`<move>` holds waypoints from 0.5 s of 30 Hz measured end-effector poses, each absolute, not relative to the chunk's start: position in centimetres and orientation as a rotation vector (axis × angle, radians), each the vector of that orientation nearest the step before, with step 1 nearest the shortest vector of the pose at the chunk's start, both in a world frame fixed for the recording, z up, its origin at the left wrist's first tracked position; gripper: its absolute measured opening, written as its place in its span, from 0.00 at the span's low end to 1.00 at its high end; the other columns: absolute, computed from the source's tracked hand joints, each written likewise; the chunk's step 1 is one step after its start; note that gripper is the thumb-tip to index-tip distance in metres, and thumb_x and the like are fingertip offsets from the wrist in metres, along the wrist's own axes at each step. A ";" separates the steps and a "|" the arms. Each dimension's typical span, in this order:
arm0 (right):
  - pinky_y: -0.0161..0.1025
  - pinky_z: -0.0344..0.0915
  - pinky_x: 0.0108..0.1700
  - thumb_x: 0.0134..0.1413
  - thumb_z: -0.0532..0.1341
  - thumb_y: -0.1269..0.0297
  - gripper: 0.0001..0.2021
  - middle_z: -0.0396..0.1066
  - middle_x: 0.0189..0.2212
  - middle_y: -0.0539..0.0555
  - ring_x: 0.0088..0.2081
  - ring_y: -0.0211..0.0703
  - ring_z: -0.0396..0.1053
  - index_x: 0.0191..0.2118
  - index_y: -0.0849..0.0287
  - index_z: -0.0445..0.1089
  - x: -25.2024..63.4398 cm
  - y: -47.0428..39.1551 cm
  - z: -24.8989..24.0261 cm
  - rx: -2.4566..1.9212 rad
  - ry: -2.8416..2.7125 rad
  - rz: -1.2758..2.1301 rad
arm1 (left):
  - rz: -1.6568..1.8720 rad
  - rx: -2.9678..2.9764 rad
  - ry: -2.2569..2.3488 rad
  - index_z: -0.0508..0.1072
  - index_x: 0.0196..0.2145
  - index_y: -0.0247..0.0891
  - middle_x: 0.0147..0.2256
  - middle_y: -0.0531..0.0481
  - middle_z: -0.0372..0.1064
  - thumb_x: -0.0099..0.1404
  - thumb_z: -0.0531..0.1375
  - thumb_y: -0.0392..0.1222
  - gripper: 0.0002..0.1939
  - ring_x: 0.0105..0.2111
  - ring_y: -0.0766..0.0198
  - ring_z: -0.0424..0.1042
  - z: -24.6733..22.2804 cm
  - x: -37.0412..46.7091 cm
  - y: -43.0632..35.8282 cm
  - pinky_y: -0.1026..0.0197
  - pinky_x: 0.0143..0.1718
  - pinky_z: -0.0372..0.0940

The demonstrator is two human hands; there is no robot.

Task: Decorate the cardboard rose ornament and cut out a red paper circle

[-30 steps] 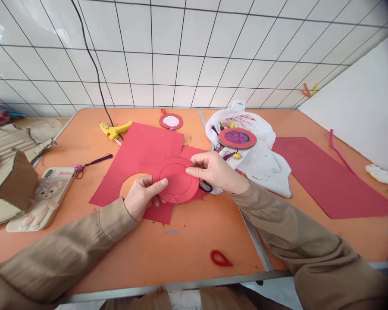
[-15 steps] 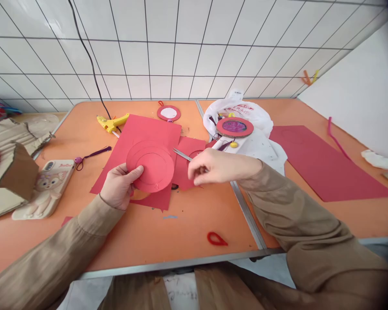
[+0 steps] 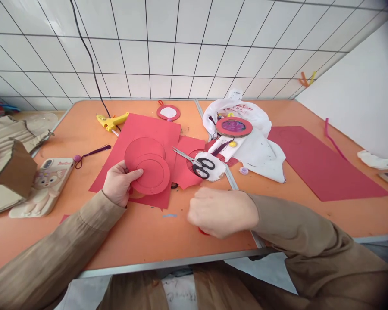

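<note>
My left hand point(image 3: 118, 183) pinches two red paper discs between thumb and fingers. The front disc point(image 3: 151, 175) bears a drawn inner circle. The back disc point(image 3: 145, 145) shows above it, over a red paper sheet point(image 3: 148, 125). My right hand point(image 3: 223, 212), palm down near the table's front edge, has its fingers curled around a red pipe-cleaner loop. Only a bit of the loop point(image 3: 203, 231) peeks out under the fingers; the rest is hidden. Beyond that hand, scissors with black handles point(image 3: 200, 165) lie on red paper scraps and a crumpled white piece.
Further back are a yellow glue gun point(image 3: 111, 122), a small red-rimmed disc point(image 3: 168, 113) and a white plastic bag point(image 3: 260, 150) with a purple-centred red ring point(image 3: 233, 127). A phone point(image 3: 45, 185) and cardboard point(image 3: 16, 168) lie left; another red sheet point(image 3: 323, 163) lies right.
My right hand has come down from beside the scissors to the red loop, which has shifted under its fingers. The two discs in my left hand have slid apart, the front one lower.
</note>
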State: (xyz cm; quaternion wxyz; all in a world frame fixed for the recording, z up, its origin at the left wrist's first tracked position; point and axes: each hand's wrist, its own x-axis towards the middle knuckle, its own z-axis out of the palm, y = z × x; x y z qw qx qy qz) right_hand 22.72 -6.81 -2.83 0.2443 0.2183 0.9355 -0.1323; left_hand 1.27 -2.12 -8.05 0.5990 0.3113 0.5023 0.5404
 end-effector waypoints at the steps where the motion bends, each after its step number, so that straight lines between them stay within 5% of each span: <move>1: 0.38 0.45 0.21 0.46 0.58 0.76 0.07 0.73 0.21 0.56 0.20 0.38 0.61 0.22 0.62 0.69 22.9 -6.1 -2.8 0.677 2.608 -0.421 | 1.260 0.717 1.166 0.78 0.28 0.31 0.24 0.47 0.77 0.34 0.75 0.34 0.20 0.24 0.61 0.75 -8.1 1.2 -2.1 0.61 0.26 0.71; 7: 0.31 0.57 0.25 0.46 0.58 0.74 0.07 0.69 0.20 0.47 0.23 0.33 0.64 0.22 0.59 0.61 23.7 -2.8 -3.1 1.393 2.696 -1.378 | 1.312 0.777 1.182 0.78 0.31 0.32 0.26 0.49 0.78 0.36 0.73 0.33 0.19 0.24 0.63 0.75 -8.1 0.5 -1.6 0.63 0.27 0.70; 15: 0.33 0.62 0.28 0.48 0.57 0.72 0.10 0.70 0.23 0.47 0.24 0.34 0.66 0.37 0.61 0.72 24.6 -1.0 -5.6 1.648 2.621 -1.869 | 1.172 0.920 1.193 0.78 0.29 0.31 0.23 0.47 0.75 0.42 0.74 0.44 0.18 0.22 0.60 0.73 -8.4 -0.4 -1.1 0.60 0.26 0.70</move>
